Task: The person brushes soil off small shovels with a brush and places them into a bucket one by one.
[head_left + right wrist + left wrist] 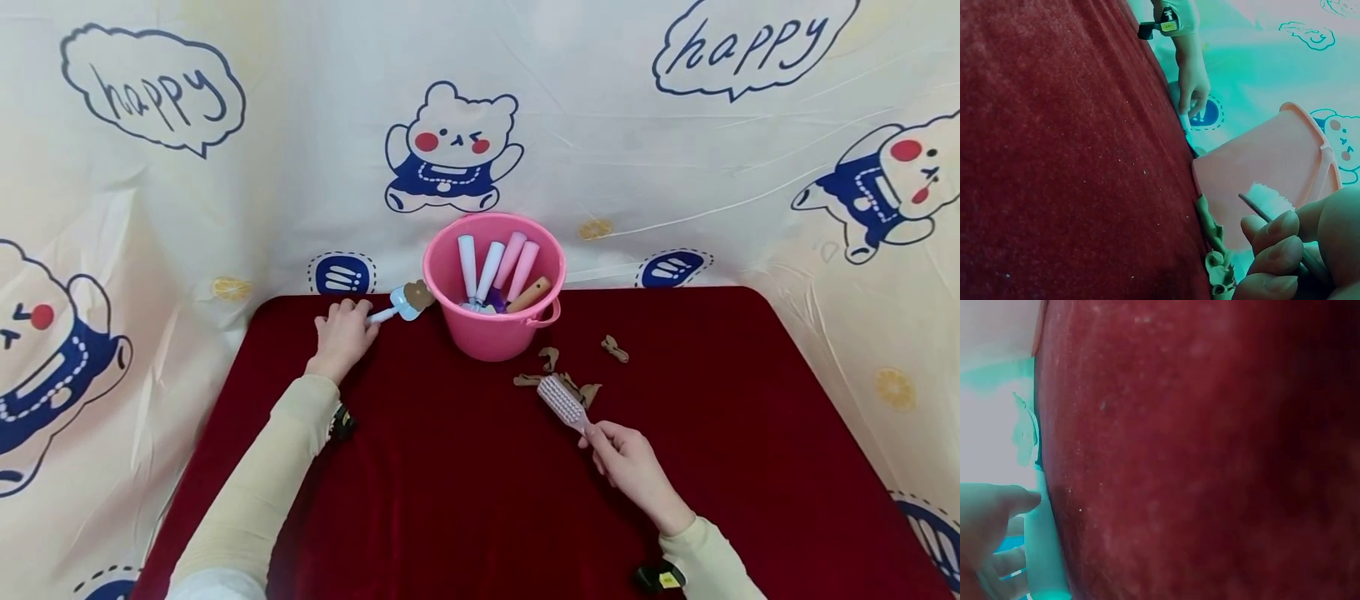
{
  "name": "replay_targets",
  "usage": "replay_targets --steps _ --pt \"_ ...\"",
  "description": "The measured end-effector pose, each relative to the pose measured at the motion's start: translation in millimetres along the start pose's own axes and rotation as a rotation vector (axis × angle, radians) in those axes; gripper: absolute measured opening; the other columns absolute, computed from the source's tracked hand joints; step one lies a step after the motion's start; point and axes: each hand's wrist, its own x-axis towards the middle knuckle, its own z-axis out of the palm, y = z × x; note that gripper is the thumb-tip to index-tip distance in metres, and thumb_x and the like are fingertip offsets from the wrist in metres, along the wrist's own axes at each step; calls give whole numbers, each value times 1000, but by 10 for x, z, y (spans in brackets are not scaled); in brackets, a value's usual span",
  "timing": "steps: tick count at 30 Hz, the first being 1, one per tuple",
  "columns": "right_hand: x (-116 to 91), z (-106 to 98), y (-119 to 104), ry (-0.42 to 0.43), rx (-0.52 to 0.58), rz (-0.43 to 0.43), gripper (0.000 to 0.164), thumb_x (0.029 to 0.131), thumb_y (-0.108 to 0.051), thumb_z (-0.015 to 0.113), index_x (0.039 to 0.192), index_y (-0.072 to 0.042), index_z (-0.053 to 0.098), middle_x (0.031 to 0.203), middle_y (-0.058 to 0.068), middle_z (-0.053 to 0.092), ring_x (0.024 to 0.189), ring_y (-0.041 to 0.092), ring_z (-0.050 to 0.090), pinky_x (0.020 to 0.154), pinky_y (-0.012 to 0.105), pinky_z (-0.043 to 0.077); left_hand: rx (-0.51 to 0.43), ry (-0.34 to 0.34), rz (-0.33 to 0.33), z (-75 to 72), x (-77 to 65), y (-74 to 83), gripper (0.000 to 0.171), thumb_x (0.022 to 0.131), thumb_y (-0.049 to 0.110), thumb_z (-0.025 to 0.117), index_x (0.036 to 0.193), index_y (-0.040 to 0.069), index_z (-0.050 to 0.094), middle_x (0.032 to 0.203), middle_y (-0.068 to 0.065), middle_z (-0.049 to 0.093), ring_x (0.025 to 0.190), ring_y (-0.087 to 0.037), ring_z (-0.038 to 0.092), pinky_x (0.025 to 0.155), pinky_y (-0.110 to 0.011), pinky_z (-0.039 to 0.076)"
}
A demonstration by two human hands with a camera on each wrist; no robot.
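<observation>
My left hand (345, 333) holds the handle of a small light-blue shovel (405, 305) at the table's far left. Its thumb lies along the handle in the left wrist view. A brown lump (417, 294) sits on the shovel's blade, beside the pink bucket (487, 337). With my right hand (630, 467) I grip a pale pink brush (561, 398) by its handle, the white bristles facing up. The brush head overlaps a cluster of brown curled scraps (591, 393) in the head view. In the right wrist view, scraps (1211, 225) lie near the bucket's base.
Inside the bucket stand several tools with light-blue handles (468, 262), pink handles (512, 258) and one brown handle (531, 294). A single brown scrap (615, 348) lies apart to the right. Dark red cloth (450, 467) covers the table; a printed curtain (585, 108) hangs behind.
</observation>
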Motion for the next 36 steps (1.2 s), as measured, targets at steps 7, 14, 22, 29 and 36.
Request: replay_targets --steps 7,14,22,29,36 --pt "0 14 27 -17 4 -12 30 111 -23 52 93 -7 70 60 3 53 44 12 45 44 27 43 -4 -31 40 9 -36 -18 23 101 17 67 106 -3 57 97 -23 56 81 -41 59 69 -56 52" --pt "-7 29 10 -26 3 -34 30 110 -23 53 92 -8 70 60 2 53 44 11 45 44 27 42 -48 -100 40 -86 -118 2 22 100 21 62 103 1 56 84 -16 59 65 -32 56 58 -48 51" --pt "-35 42 -25 -52 13 -35 29 111 -23 53 93 -7 70 61 3 55 45 13 49 43 29 46 -89 -53 75 -176 -353 50 23 97 24 67 107 3 65 85 -14 68 63 -27 57 60 -46 53" --pt "-24 41 -50 -71 28 -29 30 110 -25 53 98 -4 71 71 4 63 47 14 52 44 29 46 -109 -97 101 -324 -657 182 23 94 28 78 104 8 70 86 -8 70 66 -23 57 62 -42 54" --pt "-1 36 -91 -73 11 -64 29 110 -22 55 95 -3 73 58 0 51 46 8 40 46 24 38 -100 -115 186 -476 -955 446 19 91 29 80 99 13 72 80 0 68 61 -16 54 56 -35 50"
